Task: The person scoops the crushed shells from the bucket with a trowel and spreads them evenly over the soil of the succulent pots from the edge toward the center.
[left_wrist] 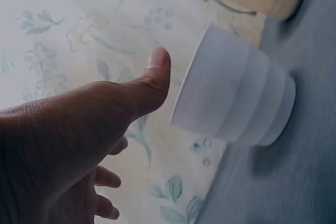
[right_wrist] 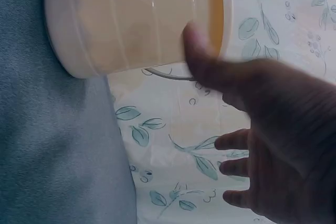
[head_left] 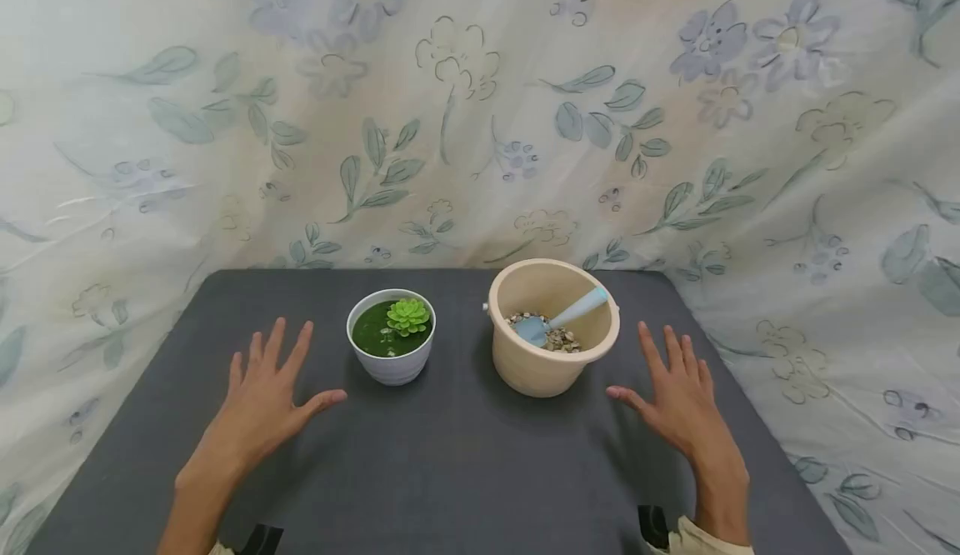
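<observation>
A dark grey tabletop (head_left: 450, 472) is seen, backed by a pale cloth printed with blue and green flowers (head_left: 480, 105). Toward the far edge, left of centre, a small white ribbed ceramic pot (head_left: 391, 347) is set, filled with dark green matter and topped by a light green rosette-shaped succulent (head_left: 408, 316). Just to its right, apart from it, a larger beige plastic bucket-shaped pot (head_left: 553, 338) is placed upright; small pebbles (head_left: 558, 339) are held in its bottom, and a light blue plastic scoop (head_left: 562, 318) is leaned inside against the right rim. The left hand (head_left: 264, 397) is held over the tabletop near the white pot's left side, with fingers spread straight and the thumb pointed toward the pot; nothing is gripped. The right hand (head_left: 678, 397) is held likewise near the beige pot's right side, fingers spread and empty, thumb directed at the pot without contact being shown.
</observation>
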